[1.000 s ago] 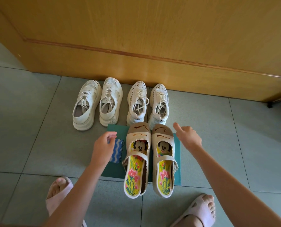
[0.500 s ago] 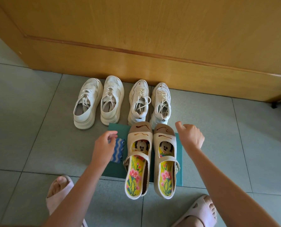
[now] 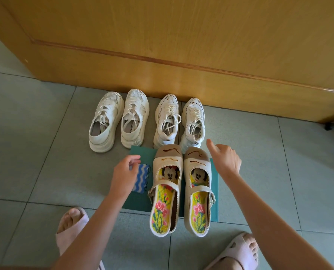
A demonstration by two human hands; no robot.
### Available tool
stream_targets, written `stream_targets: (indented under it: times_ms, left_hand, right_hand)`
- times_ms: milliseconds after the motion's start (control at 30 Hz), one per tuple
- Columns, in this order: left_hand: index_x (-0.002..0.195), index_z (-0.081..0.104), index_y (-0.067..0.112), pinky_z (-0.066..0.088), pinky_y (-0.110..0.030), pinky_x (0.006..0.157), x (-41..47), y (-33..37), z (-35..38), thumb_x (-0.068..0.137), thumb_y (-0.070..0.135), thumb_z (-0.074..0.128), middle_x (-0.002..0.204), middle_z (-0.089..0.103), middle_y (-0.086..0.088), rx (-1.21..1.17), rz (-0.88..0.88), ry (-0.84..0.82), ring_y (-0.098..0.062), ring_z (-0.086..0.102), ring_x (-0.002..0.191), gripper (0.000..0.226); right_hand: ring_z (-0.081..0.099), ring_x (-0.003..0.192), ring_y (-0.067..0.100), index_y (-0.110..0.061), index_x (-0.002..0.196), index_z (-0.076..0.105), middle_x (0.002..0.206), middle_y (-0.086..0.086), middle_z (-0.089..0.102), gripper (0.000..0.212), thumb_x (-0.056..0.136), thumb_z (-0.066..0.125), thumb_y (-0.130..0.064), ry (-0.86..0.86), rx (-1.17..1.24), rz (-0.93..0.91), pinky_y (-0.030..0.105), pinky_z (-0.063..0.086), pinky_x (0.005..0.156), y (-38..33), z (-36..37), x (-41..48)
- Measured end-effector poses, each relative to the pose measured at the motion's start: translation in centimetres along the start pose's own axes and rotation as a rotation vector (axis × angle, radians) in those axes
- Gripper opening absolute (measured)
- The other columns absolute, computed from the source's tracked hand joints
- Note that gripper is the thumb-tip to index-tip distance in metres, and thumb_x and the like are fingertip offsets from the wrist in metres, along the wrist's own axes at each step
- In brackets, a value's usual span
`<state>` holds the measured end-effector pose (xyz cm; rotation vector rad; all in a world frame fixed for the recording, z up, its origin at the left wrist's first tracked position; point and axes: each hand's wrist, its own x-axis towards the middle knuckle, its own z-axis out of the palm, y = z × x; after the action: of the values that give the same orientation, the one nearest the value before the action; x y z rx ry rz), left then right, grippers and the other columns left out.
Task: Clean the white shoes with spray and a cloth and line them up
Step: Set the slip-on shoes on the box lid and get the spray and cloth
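Yellow wood panel [image 3: 181, 45] fills the back, its lower edge meeting a floor [image 3: 35, 152] of grey-green tiles. On the tiles lies a teal mat [image 3: 140, 152], one far corner touching the heels of the row behind it.

Four white sneakers [image 3: 167, 121] stand in that row, toes against the panel and heels toward the person. They form two pairs with a narrow gap between them. The leftmost shoe is angled slightly outward and all the laces lie loose.

Two beige strap shoes [image 3: 167, 162] sit side by side on the mat, just touching, toes up against the heels of the right-hand sneakers. Their heels overhang the mat's near edge. The insoles are embroidered with a cartoon mouse and pink flowers.

Pink slippers [image 3: 70, 234] on the person's feet show at the bottom, one at each side.

Left hand [image 3: 123, 172] hangs over the mat just left of the strap shoes, fingers loosely curled above the cloth [image 3: 140, 178]. Whether they pinch it cannot be told.

Right hand [image 3: 226, 158] hovers beside the toe of the right strap shoe, fingers curled in, one digit stretched toward the sneakers, holding nothing.

Blue with white wavy stripes, the cloth lies on the mat, its left part hidden by the hand.
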<state>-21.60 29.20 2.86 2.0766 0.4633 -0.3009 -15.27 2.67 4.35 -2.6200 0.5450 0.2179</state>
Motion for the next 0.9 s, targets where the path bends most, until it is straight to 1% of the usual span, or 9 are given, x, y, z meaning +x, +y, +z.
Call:
stream_targets:
  times_ms: [133, 200, 300, 467, 700, 733, 800, 867, 900]
  left_hand:
    - [0.123, 0.056, 0.013, 0.039, -0.016, 0.085, 0.0, 0.0, -0.1, 0.096, 0.008, 0.047, 0.116, 0.064, -0.001, -0.004, -0.008, 0.000, -0.004, 0.054, 0.096, 0.028]
    - [0.122, 0.056, 0.014, 0.039, -0.017, 0.085, 0.0, -0.1, -0.1, 0.096, 0.009, 0.047, 0.116, 0.064, 0.000, -0.006, -0.011, -0.001, -0.004, 0.054, 0.097, 0.028]
    - [0.122, 0.055, 0.014, 0.038, -0.016, 0.084, 0.0, 0.0, -0.2, 0.096, 0.009, 0.047, 0.116, 0.063, 0.001, -0.010, -0.013, -0.011, -0.003, 0.053, 0.097, 0.028]
    - [0.123, 0.055, 0.012, 0.039, -0.017, 0.086, -0.1, 0.1, -0.2, 0.096, 0.009, 0.046, 0.117, 0.063, -0.001, -0.009, -0.013, -0.012, -0.004, 0.053, 0.097, 0.028]
    - [0.123, 0.055, 0.013, 0.039, -0.015, 0.083, 0.0, 0.1, -0.2, 0.096, 0.009, 0.046, 0.117, 0.063, 0.000, -0.017, -0.013, -0.013, -0.003, 0.053, 0.097, 0.028]
    - [0.122, 0.055, 0.013, 0.039, -0.013, 0.081, 0.0, 0.2, -0.2, 0.096, 0.009, 0.046, 0.117, 0.063, 0.001, -0.019, -0.003, -0.005, -0.001, 0.054, 0.094, 0.028]
    - [0.121, 0.056, 0.015, 0.042, -0.008, 0.067, 0.1, 0.5, -0.1, 0.096, 0.009, 0.045, 0.114, 0.063, 0.004, -0.023, 0.028, 0.015, 0.004, 0.055, 0.083, 0.027]
    - [0.120, 0.056, 0.016, 0.043, -0.007, 0.053, 0.2, 0.8, 0.0, 0.096, 0.009, 0.046, 0.111, 0.062, 0.007, -0.041, 0.053, 0.022, 0.000, 0.053, 0.069, 0.027]
    - [0.119, 0.057, 0.017, 0.042, -0.008, 0.053, 0.3, 1.0, 0.1, 0.096, 0.009, 0.046, 0.111, 0.062, 0.008, -0.046, 0.060, 0.018, -0.001, 0.052, 0.066, 0.026]
  right_hand:
    - [0.024, 0.048, 0.015, -0.018, 0.049, 0.028, 0.048, -0.003, 0.026, 0.044, 0.085, 0.040, -0.039, -0.011, 0.041, 0.050, 0.026, 0.024, 0.052, 0.1, 0.0, -0.1]
    - [0.028, 0.049, 0.016, -0.018, 0.052, 0.031, 0.051, -0.001, 0.031, 0.042, 0.082, 0.034, -0.047, -0.046, 0.078, 0.080, 0.026, 0.026, 0.052, 0.4, 0.3, -0.1]
    - [0.032, 0.052, 0.017, -0.017, 0.058, 0.036, 0.056, 0.000, 0.037, 0.049, 0.087, 0.034, -0.055, -0.077, 0.111, 0.075, 0.027, 0.028, 0.054, 0.4, 0.4, -0.1]
    - [0.025, 0.048, 0.016, -0.017, 0.049, 0.028, 0.050, -0.002, 0.028, 0.044, 0.086, 0.037, -0.039, -0.022, 0.030, 0.058, 0.027, 0.024, 0.052, -0.6, 0.0, -0.2]
    - [0.026, 0.050, 0.017, -0.017, 0.051, 0.028, 0.050, -0.001, 0.029, 0.043, 0.086, 0.038, -0.039, -0.045, 0.064, 0.035, 0.028, 0.025, 0.053, -0.5, -0.1, -0.3]
    - [0.027, 0.050, 0.017, -0.016, 0.051, 0.029, 0.051, 0.000, 0.030, 0.041, 0.083, 0.037, -0.040, -0.035, 0.099, 0.046, 0.028, 0.025, 0.053, -0.3, -0.2, -0.5]
    - [0.031, 0.053, 0.017, -0.016, 0.054, 0.035, 0.055, 0.002, 0.036, 0.037, 0.077, 0.034, -0.044, -0.025, 0.226, 0.086, 0.029, 0.028, 0.056, 0.3, -0.2, -0.6]
    - [0.035, 0.054, 0.017, -0.016, 0.055, 0.039, 0.055, 0.002, 0.041, 0.040, 0.082, 0.036, -0.046, -0.050, 0.340, 0.112, 0.030, 0.032, 0.058, 0.6, -0.3, -0.6]
    - [0.035, 0.053, 0.017, -0.016, 0.055, 0.040, 0.054, 0.001, 0.042, 0.042, 0.084, 0.038, -0.046, -0.069, 0.353, 0.115, 0.030, 0.033, 0.058, 0.7, -0.4, -0.5]
